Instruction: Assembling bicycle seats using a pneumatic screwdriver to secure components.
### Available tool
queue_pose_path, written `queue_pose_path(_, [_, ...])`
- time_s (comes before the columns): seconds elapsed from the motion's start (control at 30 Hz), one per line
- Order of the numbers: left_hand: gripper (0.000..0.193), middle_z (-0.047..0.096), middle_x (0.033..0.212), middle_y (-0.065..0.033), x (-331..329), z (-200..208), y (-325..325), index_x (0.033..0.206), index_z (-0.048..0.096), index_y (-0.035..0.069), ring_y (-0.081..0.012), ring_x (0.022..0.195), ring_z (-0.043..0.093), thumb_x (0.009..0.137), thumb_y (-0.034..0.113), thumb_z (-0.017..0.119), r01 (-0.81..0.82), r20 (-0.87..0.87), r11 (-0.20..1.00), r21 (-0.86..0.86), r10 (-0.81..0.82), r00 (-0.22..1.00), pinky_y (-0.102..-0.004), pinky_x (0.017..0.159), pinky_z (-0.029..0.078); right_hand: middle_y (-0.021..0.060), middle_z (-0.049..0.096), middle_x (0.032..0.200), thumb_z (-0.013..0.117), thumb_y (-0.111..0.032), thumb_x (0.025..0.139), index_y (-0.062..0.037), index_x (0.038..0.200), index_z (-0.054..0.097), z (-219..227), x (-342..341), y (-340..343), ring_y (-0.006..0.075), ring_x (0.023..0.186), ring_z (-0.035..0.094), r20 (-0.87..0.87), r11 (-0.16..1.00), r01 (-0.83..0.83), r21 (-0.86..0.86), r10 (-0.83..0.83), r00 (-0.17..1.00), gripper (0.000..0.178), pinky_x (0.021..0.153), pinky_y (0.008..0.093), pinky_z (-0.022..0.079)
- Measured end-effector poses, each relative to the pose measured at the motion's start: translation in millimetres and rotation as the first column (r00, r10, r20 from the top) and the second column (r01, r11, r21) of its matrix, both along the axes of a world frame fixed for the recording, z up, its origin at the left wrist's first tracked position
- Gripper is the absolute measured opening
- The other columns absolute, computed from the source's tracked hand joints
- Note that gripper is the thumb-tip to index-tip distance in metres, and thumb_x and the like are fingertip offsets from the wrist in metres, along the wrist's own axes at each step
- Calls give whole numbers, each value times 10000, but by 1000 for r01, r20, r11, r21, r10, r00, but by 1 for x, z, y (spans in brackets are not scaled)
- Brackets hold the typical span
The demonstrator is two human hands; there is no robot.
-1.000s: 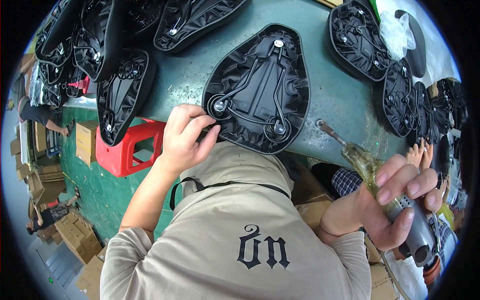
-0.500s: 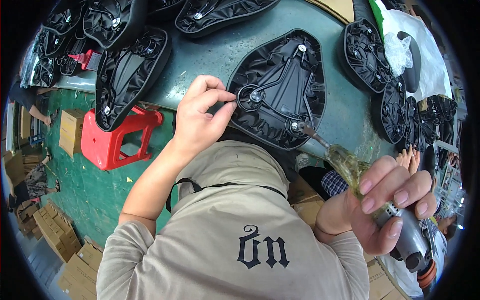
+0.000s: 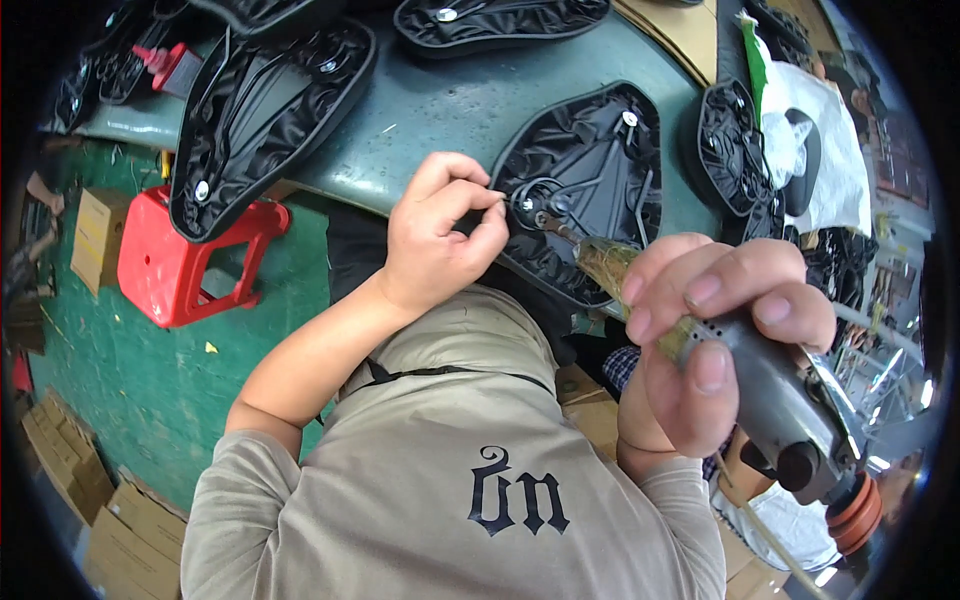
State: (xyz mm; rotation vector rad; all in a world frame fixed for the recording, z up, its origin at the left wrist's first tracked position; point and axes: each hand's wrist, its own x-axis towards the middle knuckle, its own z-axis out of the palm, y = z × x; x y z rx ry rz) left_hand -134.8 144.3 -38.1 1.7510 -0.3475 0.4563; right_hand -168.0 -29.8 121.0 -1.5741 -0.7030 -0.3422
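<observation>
Saddle, underside up: a broad black bicycle saddle (image 3: 598, 165), right of upper centre, at the near edge of the green bench (image 3: 430, 110). Left hand (image 3: 445, 225): thumb and fingertips brought together at the saddle's left rim, beside a spring coil (image 3: 527, 203); cannot tell whether anything is pinched there. Right hand (image 3: 715, 335), right of centre: fingers wrapped round a grey power tool (image 3: 775, 395), its slim metal tip (image 3: 560, 230) angled up-left to the coil. Tip looks close to the bolt there; contact is hard to judge at this angle.

Handling, by judgement: saddle moderately light, padding yielding, base plate stiff, not fragile. Firmest hold likely the rim or wire rails; the gathered cover would slip and crease. Tool probably heavy toward its rear, best held round the body.

Materials: cover puckered, leather-like, dull sheen, folded in all round; ribbed plastic base; smooth bent black rails; bright round bolt head (image 3: 629, 119) at the nose. Tool neck bound in yellowish, crinkled film (image 3: 606, 262); orange ribbed collar (image 3: 855, 515) at its rear, lower right.
</observation>
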Motion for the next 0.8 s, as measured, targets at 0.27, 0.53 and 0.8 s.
queue_pose_path(0.27, [179, 620, 882, -73, 4, -19, 5, 767, 617, 32, -256, 699, 629, 671, -75, 722, -69, 208, 995, -77, 83, 975, -334, 611, 527, 148, 569, 1025, 725, -101, 936, -114, 1220, 458, -20, 16, 37, 221, 687, 627, -154, 993, 115, 24, -110, 982, 391, 665, 451, 572])
queue_pose_path(0.53, [149, 649, 929, -111, -10, -33, 18, 796, 616, 6, -239, 762, 672, 730, -73, 723, -18, 18, 978, -208, 22, 1000, -315, 667, 552, 170, 582, 1016, 734, -66, 936, -79, 1226, 459, -25, 28, 71, 224, 673, 644, -115, 984, 138, -109, -151, 982, 399, 646, 435, 580])
queue_pose_path(0.8, [124, 630, 951, -121, 2, -28, 22, 795, 598, 16, -279, 800, 644, 756, -26, 708, 60, -30, 959, -277, -71, 997, -348, 708, 537, 192, 585, 998, 704, 29, 902, -31, 1235, 484, -27, 53, 79, 226, 644, 631, -197, 990, 115, -78, -129, 972, 403, 642, 415, 568])
